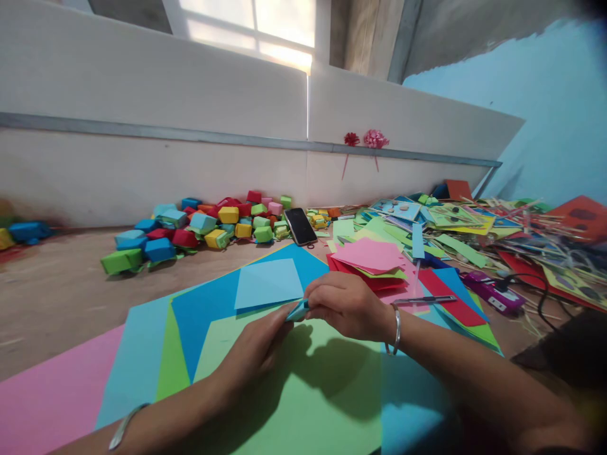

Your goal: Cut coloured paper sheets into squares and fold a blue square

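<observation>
A small folded piece of light blue paper (pixel 298 311) is held between both hands above a light green sheet (pixel 294 392). My left hand (pixel 263 335) pinches its left side, and my right hand (pixel 344 304) grips the right side with curled fingers. Both hands are closed on it and nearly touch. Beneath them lie overlapping large sheets of blue, green and pink paper. Just behind the hands is a light blue rectangle of paper (pixel 268 283) on a darker blue sheet.
Several small folded paper blocks (pixel 202 224) and a phone (pixel 300 226) lie by the white wall. Pink and red papers (pixel 370 255), a pen (pixel 424 299), a purple power strip (pixel 496 294) with a black cable, and piled craft pieces (pixel 455 218) are at the right.
</observation>
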Action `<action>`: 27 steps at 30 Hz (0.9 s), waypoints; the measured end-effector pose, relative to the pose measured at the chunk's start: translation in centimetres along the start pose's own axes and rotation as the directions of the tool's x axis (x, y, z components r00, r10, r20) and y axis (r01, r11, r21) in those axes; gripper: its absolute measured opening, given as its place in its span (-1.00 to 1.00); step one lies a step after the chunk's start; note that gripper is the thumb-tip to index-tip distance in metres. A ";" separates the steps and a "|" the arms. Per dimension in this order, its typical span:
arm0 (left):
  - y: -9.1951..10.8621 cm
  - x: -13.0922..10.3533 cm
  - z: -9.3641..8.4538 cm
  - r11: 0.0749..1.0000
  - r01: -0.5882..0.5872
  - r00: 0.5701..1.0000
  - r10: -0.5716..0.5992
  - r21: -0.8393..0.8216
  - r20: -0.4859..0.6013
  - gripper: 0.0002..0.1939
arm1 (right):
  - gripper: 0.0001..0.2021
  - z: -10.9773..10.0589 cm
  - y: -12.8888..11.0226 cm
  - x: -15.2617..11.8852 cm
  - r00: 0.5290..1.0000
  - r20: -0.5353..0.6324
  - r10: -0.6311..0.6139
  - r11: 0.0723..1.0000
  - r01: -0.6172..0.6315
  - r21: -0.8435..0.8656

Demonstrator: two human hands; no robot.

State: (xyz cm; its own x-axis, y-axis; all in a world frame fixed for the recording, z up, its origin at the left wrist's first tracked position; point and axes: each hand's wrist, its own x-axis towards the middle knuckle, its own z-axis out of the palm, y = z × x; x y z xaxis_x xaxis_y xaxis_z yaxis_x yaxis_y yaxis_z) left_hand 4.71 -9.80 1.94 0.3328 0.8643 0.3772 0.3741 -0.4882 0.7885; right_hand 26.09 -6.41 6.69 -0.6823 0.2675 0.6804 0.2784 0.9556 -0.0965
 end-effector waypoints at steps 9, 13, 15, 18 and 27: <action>-0.1 -0.4 0.3 0.993 -0.080 0.995 0.085 -0.090 0.056 -0.61 | -0.90 0.0 -1.0 0.2 0.978 -0.131 0.165 0.973 -0.139 0.185; 0.2 -0.3 0.3 0.993 -0.056 0.996 0.062 -0.103 0.057 -0.62 | -0.87 0.2 -1.3 0.4 0.969 -0.200 0.143 0.971 -0.099 0.218; 0.4 -0.3 0.3 0.992 -0.032 0.997 0.041 -0.122 0.070 -0.62 | -0.86 0.3 -1.4 0.4 0.963 -0.227 0.142 0.972 -0.093 0.214; 0.6 -0.4 0.4 0.988 -0.006 0.996 0.019 -0.153 0.083 -0.63 | -0.85 0.4 -1.6 0.5 0.953 -0.232 0.194 0.960 -0.136 0.247; -0.7 -0.7 0.4 0.985 -0.164 0.977 0.169 -0.054 0.132 -0.57 | -0.83 0.7 -2.1 0.4 0.895 -0.137 0.425 0.843 -0.336 0.420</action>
State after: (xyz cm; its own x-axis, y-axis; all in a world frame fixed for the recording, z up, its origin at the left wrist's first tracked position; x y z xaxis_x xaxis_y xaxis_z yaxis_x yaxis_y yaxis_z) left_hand 4.55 -10.18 0.96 0.5022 0.7456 0.4381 0.2677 -0.6158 0.7411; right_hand 24.81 -8.24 6.64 -0.3997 0.6287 0.6671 0.1804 0.7674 -0.6152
